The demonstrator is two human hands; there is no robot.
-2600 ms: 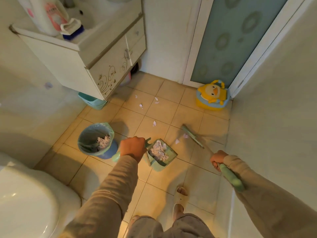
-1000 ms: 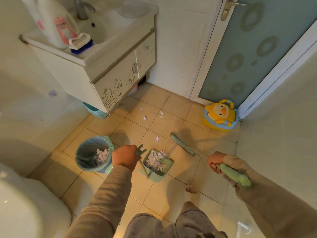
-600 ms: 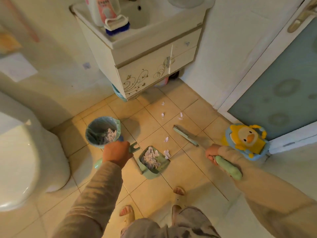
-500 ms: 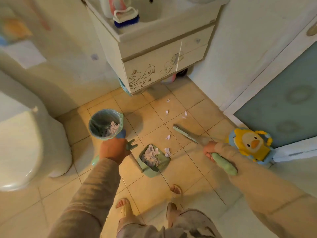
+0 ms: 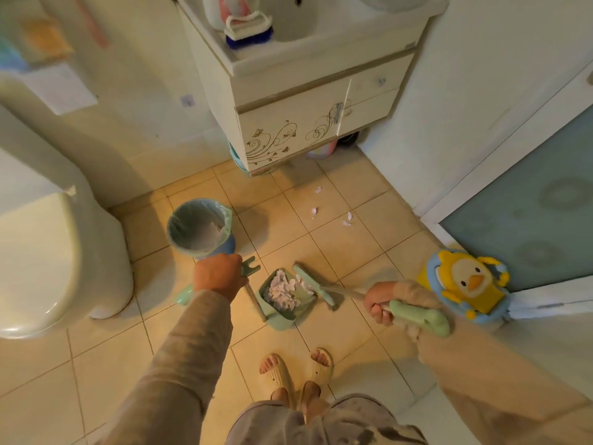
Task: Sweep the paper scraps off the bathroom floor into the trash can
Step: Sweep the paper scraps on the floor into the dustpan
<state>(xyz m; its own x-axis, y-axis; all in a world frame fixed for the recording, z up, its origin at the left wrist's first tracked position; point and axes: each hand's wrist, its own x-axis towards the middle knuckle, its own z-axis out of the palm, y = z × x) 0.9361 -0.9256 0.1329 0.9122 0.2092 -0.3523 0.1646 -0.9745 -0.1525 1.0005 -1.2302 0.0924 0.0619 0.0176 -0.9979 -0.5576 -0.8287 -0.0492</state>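
My left hand (image 5: pixel 218 278) grips the green handle of a long-handled dustpan (image 5: pixel 282 313), which rests on the tiled floor and holds a heap of white paper scraps (image 5: pixel 282 292). My right hand (image 5: pixel 380 301) grips the green handle of a broom (image 5: pixel 316 285), whose head lies against the pan's open mouth. A blue trash can (image 5: pixel 199 228) with a green liner stands just beyond my left hand, with some paper inside. Three loose scraps (image 5: pixel 347 220) lie on the tiles further off, toward the vanity.
A white toilet (image 5: pixel 48 258) fills the left side. A sink vanity cabinet (image 5: pixel 308 123) stands ahead, with a basin (image 5: pixel 236 157) under it. A yellow duck stool (image 5: pixel 465 284) sits by the frosted glass door (image 5: pixel 529 203) at right. My slippered feet (image 5: pixel 295 370) stand behind the dustpan.
The view has swung left and down, bringing the toilet and my feet into sight. The broom head has moved in from the tiles to the pan's mouth, pushing nearby scraps in.
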